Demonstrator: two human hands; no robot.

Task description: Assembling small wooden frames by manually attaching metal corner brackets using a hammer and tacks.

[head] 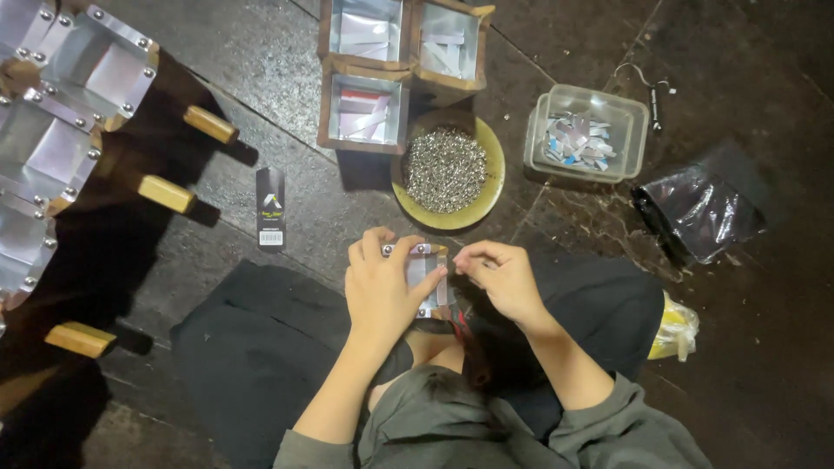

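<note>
Head view looks straight down at us sitting on a dark floor (261, 78), and much of what we handle is covered by our own fingers. Our left hand (382, 287) wraps around a small silver metal piece (421, 265) with rivets along its top edge, gripping it from the left and over the top; only its upper strip and a pale middle panel show, and its lower end disappears behind the thumb. Our right hand (504, 278) meets the piece at its right edge with fingertips pinched together, but we cannot tell whether they hold something tiny or simply press on the metal, since the contact spot is hidden. The piece sits above our lap, just below a yellow-green bowl (486, 195) heaped with small shiny rivets (445, 169). Beyond the bowl stand three brown open boxes (328, 122) holding pale metal strips, the top two cut off by the frame. To the right sits a clear plastic tub (543, 130) of mixed small strips, then a crumpled dark plastic bag (699, 208). A flat black card (271, 208) lies to the left. Along the left edge runs a row of riveted metal moulds (61, 113) with wooden handles (167, 193), partly out of frame and lost in shadow.
</note>
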